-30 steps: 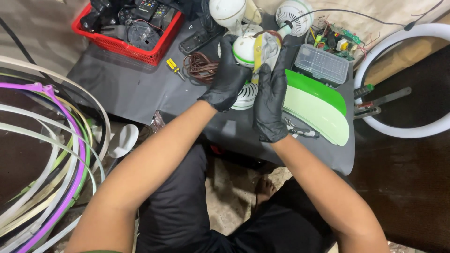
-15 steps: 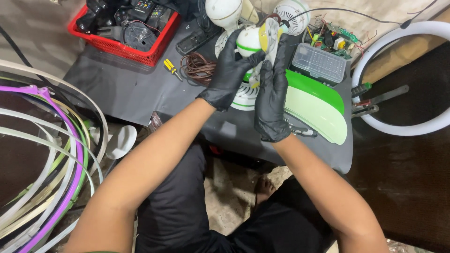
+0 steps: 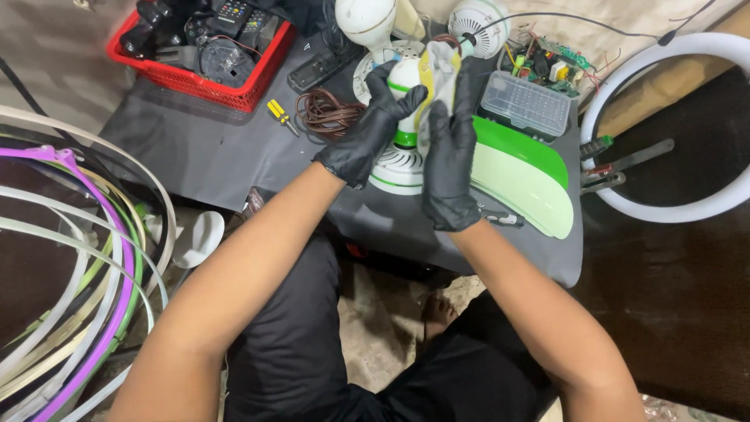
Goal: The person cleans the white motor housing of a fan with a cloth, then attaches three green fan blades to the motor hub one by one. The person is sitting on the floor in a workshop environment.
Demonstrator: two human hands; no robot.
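Two gloved hands (image 3: 406,133) on one white-and-green lamp (image 3: 402,94), one cloth (image 3: 437,66).

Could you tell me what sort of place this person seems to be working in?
Probably a small electronics repair bench. A bare circuit board with loose wires, a yellow-handled screwdriver and a red basket of dark parts lie around the gloved hands.

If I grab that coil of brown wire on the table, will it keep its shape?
Probably not. The brown wire coil looks thin and loosely wound, so it would likely sag and spread. It seems light, and lying flat it shouldn't roll.
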